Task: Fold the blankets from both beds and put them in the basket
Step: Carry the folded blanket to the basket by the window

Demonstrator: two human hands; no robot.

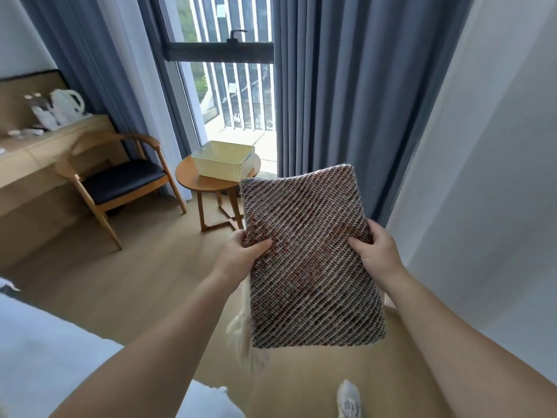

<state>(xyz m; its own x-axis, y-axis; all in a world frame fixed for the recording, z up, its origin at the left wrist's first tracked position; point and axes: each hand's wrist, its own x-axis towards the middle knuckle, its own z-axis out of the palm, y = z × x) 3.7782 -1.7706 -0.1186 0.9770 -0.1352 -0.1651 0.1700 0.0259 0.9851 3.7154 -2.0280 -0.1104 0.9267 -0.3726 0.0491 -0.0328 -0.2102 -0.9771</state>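
Observation:
A folded brown-and-white woven blanket [310,254] is held flat in the air in front of me, with a pale fringe hanging off its lower left. My left hand [241,254] grips its left edge, thumb on top. My right hand [376,248] grips its right edge the same way. A cream plastic basket [223,159] stands on a small round wooden table [193,182] by the window, beyond the blanket's far left corner. Nothing shows above the basket's rim.
A wooden chair with a dark seat [120,182] stands left of the round table, beside a desk [45,146] carrying a white kettle. White bedding [45,351] fills the lower left. Blue curtains [346,101] and a white wall [497,176] lie to the right. Wooden floor lies between.

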